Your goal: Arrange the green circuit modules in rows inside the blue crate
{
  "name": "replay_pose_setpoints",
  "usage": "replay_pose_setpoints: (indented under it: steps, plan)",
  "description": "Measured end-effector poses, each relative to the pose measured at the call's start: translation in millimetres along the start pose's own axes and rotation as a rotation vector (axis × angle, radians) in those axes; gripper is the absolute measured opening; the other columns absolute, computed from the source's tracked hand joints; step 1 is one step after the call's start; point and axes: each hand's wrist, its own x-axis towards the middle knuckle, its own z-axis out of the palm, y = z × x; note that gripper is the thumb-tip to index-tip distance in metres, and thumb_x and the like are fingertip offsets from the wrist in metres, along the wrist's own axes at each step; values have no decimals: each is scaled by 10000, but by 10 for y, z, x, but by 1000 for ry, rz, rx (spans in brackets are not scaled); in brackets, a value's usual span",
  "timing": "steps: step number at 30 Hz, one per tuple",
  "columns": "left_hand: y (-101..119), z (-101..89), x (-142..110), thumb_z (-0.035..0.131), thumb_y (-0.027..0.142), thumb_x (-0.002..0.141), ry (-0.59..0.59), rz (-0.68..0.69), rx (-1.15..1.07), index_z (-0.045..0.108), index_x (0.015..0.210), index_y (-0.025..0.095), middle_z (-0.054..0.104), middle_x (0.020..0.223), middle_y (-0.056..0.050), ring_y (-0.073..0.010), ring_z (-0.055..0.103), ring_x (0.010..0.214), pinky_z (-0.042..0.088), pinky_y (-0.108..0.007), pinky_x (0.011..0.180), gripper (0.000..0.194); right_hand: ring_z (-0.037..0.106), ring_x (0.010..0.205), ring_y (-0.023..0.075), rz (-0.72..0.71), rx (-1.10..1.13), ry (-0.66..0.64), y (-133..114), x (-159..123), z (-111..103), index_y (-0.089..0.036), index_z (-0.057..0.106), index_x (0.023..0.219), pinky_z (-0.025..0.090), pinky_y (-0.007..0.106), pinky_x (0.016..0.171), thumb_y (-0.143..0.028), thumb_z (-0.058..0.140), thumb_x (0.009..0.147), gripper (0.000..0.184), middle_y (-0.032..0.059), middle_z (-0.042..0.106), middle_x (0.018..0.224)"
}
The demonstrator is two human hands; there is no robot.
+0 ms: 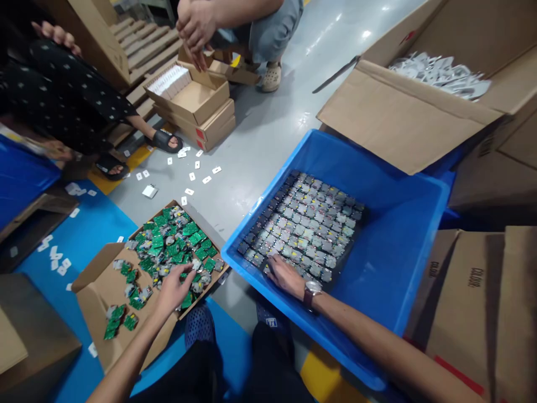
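My left hand [176, 288] is over the right part of an open cardboard box [94, 288], its thumb and fingers closing at a pale grey-backed circuit board [196, 264]. Around it lie loose green circuit boards [157, 242] with grey and yellow parts, heaped at random. Inside a blue plastic bin [403, 235], my right hand [287, 275] reaches down at the near left corner of a layer of grey circuit boards [300, 224] set in close rows. Its fingers are bent downward, and what lies under the fingertips is hidden. A watch [312, 292] is on that wrist.
An open carton of white plastic parts [440, 75] stands beyond the bin. Stacked small boxes [213, 120] stand by a crouching person's hands [197, 28]. Another person's sandalled foot [168, 141] is at left. White cards [192, 176] litter the floor; cartons [465, 296] stand right.
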Motion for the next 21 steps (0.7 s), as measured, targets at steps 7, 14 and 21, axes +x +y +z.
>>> replay_pose_setpoints:
  steps: [7,14,21]
  plan:
    - [-710,291,-238,533,200,888,-42,194,528,580,1334,153,611,1266,-161,-320,570,1196,485,-454,1007,451,642,998,266,33,-137,-45,-51,125,38,-148,545,1218,476,344,812,-291,437,1010,275,193,573,1239]
    - [-946,348,-185,547,252,886,-81,189,576,588,1340,196,576,1334,-159,-340,541,1208,466,-469,1026,459,638,1008,235,43,-31,58,-62,43,-111,-172,583,1217,479,329,861,-248,428,993,283,147,602,1240]
    - [-1138,439,-33,662,322,754,-285,94,578,638,1320,238,546,1421,-156,-374,483,1340,416,-477,1088,572,647,1040,224,-20,203,248,-204,-151,-353,-216,635,1210,491,318,924,-261,457,970,302,99,660,1183]
